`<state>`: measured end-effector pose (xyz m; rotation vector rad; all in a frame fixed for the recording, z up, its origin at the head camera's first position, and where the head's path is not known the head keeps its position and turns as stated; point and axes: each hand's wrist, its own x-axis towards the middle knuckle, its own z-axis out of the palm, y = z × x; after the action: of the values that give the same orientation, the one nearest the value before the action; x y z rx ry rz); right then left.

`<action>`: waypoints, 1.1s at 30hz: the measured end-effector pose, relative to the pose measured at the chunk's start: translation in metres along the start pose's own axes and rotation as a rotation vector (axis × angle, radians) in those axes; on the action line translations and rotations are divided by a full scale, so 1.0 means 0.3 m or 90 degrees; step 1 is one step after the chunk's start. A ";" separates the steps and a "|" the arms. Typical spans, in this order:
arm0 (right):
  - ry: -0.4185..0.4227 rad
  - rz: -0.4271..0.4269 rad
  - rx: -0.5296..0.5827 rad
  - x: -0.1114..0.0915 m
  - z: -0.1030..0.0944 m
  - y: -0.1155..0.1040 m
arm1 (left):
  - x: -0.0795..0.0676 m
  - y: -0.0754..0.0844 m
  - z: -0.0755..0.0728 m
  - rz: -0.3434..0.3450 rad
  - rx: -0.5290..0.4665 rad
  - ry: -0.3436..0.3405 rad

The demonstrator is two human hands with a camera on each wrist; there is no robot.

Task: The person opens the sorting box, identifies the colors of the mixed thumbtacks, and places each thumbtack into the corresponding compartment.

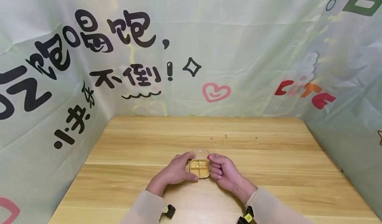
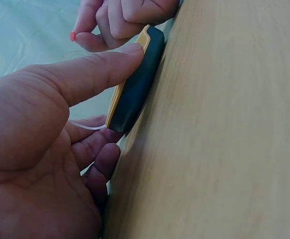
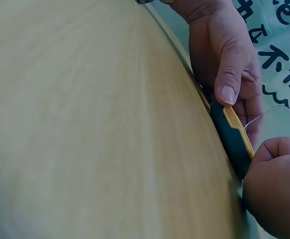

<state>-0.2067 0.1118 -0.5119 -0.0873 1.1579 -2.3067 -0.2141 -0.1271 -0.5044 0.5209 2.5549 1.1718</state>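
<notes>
Left hand (image 1: 177,171) is gripping the yellow-and-dark, four-section plastic box (image 1: 204,173) on the pale wooden table (image 1: 134,144); right hand (image 1: 225,172) is pinching a tiny red bit (image 1: 208,157) — small pieces (image 1: 205,166) are already sitting inside, tiny coloured rings (image 1: 225,136) are lying beyond.

Left sleeve (image 1: 144,208): light beige, plain fabric, long, ends at the wrist. Right sleeve (image 1: 273,206): same colour, also down to the wrist, cuff edge creased. Left wrist unit (image 1: 171,211): small, black, blocky, yellow patch (image 1: 166,209). Right wrist unit (image 1: 250,211): black too, yellow sticker (image 1: 248,218) across it, any print too small to read.
</notes>
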 end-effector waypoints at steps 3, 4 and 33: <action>-0.002 -0.004 -0.014 -0.001 0.002 0.004 | -0.002 -0.001 0.002 0.001 0.000 0.002; -0.001 -0.004 -0.018 -0.002 0.002 0.005 | -0.003 -0.001 0.002 0.001 -0.001 0.002; 0.178 -0.035 -0.327 0.007 0.044 -0.021 | -0.013 0.001 0.000 0.008 0.001 0.006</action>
<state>-0.2072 0.1042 -0.4993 0.0156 1.8909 -2.0555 -0.2105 -0.1286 -0.5037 0.5339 2.5640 1.1805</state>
